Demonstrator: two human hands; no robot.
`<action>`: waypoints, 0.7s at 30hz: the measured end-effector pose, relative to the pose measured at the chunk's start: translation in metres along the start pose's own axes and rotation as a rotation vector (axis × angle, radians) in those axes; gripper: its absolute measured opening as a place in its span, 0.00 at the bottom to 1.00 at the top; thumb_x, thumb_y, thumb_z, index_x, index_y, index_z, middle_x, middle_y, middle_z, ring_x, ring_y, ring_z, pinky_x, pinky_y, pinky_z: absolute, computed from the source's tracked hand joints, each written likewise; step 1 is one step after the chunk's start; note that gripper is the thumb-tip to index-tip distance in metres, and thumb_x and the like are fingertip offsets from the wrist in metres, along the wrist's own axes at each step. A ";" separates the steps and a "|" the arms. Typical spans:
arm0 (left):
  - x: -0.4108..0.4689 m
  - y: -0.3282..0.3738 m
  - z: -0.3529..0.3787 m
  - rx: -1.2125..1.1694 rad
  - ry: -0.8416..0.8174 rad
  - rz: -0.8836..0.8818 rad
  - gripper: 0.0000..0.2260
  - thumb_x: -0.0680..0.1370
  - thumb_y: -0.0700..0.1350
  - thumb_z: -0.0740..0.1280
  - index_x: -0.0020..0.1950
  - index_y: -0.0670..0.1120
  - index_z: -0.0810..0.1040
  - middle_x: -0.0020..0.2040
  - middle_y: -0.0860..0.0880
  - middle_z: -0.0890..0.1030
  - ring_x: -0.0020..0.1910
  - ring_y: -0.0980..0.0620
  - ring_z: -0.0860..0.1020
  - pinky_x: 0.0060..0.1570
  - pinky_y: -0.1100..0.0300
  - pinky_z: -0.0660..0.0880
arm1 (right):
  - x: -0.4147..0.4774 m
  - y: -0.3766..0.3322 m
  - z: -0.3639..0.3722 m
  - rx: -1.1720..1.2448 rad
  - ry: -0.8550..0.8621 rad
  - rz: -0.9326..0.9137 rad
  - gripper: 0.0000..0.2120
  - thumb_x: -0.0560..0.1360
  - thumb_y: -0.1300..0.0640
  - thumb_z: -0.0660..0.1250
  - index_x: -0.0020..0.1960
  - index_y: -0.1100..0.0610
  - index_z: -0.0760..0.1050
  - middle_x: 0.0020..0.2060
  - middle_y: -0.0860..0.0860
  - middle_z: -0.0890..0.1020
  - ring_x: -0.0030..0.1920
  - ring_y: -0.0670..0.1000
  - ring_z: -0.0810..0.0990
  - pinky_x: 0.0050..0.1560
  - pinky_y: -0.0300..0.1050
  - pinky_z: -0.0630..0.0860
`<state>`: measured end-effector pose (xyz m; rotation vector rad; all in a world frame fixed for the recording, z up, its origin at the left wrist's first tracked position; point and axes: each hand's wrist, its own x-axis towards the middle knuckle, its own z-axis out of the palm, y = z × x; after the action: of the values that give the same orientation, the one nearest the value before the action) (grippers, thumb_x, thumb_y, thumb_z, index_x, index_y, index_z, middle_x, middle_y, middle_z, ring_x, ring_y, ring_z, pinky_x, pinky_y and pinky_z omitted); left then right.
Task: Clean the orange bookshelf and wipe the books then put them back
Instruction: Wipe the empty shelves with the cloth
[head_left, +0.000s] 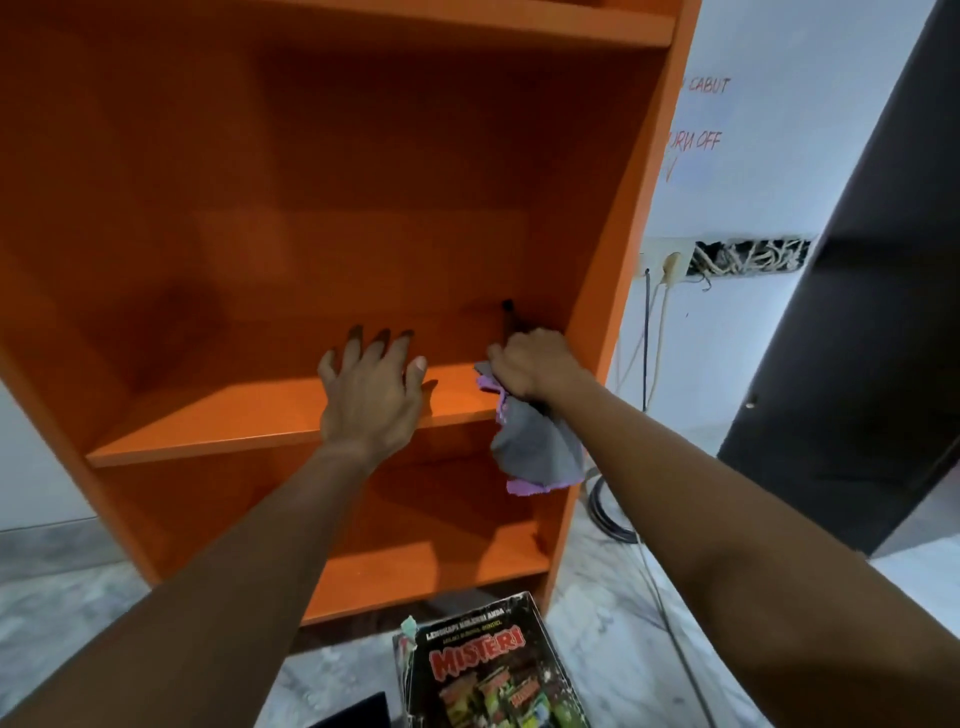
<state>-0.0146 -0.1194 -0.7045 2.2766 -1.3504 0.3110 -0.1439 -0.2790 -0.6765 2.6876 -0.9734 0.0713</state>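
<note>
Inspected bookshelf (623, 208): no books on the visible shelves. Found left hand (369, 395) at the front edge of the middle shelf (234, 415), fingers spread, grip apart and holding nothing; judged a brace for the reach. Found right hand (535, 369) at the shelf's right end, close to the side panel, grip clamped on a grey cloth (540, 447) with purple trim; bunched part under the fist, loose tail hanging past the front edge. Judged wiping of that right corner in hand. Noted a small dark item (508, 317) upright at the rear right corner; cannot tell what. Located books (493, 670) stacked on the floor (78, 597) before the bookshelf's foot, probably to keep them clear of the wiping; not yet returned.
</note>
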 end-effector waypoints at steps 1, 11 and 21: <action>-0.004 0.000 -0.003 0.015 -0.020 0.012 0.24 0.85 0.56 0.48 0.78 0.50 0.65 0.77 0.44 0.69 0.80 0.42 0.54 0.75 0.39 0.48 | -0.015 -0.002 -0.003 -0.007 0.032 0.018 0.17 0.86 0.55 0.49 0.63 0.58 0.74 0.58 0.60 0.80 0.59 0.63 0.79 0.51 0.51 0.70; -0.074 0.014 -0.049 -0.106 -0.203 -0.126 0.24 0.85 0.57 0.52 0.81 0.56 0.59 0.82 0.47 0.55 0.81 0.41 0.43 0.75 0.37 0.45 | -0.106 -0.025 0.005 0.497 0.304 0.414 0.04 0.81 0.67 0.62 0.53 0.64 0.75 0.47 0.58 0.82 0.43 0.55 0.83 0.37 0.41 0.73; -0.108 -0.024 -0.133 -0.795 -0.521 -0.402 0.15 0.85 0.46 0.61 0.70 0.48 0.76 0.66 0.46 0.78 0.61 0.40 0.78 0.58 0.51 0.74 | -0.146 -0.142 -0.043 1.245 0.291 0.119 0.10 0.82 0.62 0.64 0.49 0.62 0.84 0.42 0.53 0.84 0.36 0.40 0.76 0.39 0.38 0.69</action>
<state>-0.0408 0.0398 -0.6414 1.8932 -0.9288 -0.8533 -0.1644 -0.0722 -0.6902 3.4236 -1.2260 1.4867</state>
